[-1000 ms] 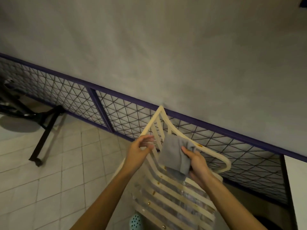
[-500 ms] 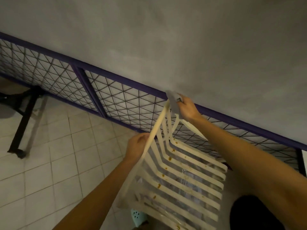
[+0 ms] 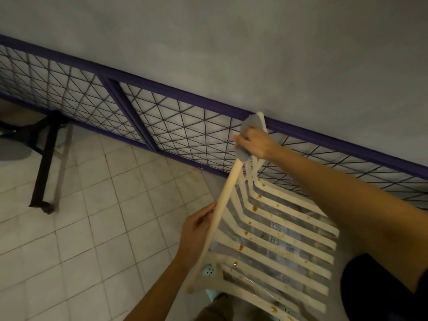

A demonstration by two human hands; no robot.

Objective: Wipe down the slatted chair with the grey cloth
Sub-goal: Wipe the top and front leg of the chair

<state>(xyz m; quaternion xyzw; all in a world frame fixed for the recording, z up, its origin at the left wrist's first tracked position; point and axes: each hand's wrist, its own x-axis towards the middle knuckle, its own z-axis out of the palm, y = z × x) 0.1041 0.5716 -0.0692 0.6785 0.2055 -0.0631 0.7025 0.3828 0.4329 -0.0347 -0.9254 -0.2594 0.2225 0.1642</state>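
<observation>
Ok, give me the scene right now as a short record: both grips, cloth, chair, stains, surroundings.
right grip: holds the grey cloth wrapped over the chair's side rail, near its top corner
left grip: holds the same rail lower down
slatted chair: cream, slats facing the camera
stains: brown spots on several slats
surroundings: purple mesh railing behind the chair, tiled floor, black stand at far left
</observation>
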